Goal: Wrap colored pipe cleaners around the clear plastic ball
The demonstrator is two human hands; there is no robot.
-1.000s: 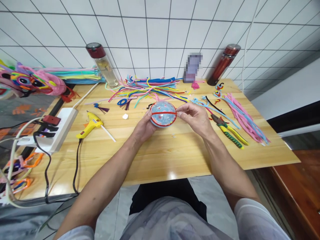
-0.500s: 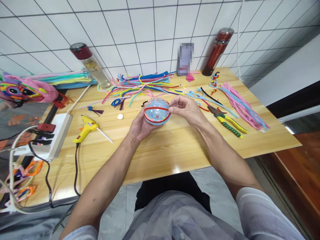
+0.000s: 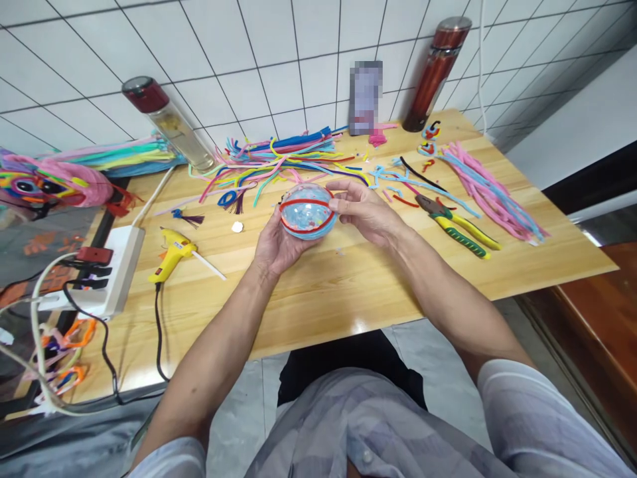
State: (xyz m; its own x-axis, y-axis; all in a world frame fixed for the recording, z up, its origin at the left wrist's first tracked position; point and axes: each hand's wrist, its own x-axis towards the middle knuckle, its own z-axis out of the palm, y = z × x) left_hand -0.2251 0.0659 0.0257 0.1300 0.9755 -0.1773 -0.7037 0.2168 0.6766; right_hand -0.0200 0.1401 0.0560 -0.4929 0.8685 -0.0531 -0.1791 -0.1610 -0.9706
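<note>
A clear ball with bits of colour inside rests in my left hand, which cups it from the left and below. Red fuzzy pipe cleaner runs in bands around the ball, and light blue shows along its lower edge. At the ball's right side, my right hand pinches the end of the red pipe cleaner between thumb and fingers; the fingertips partly hide that end. Both hands are above the wooden table.
To the left lie a yellow glue gun and a white power strip with cords. Pliers lie right of my hand. Pipe cleaners spread along the back, between a glass bottle and a red flask.
The view has shifted slightly. The ball has tilted a little in my hands, so the red bands sit at a different angle. My grip on both sides stays much the same.
</note>
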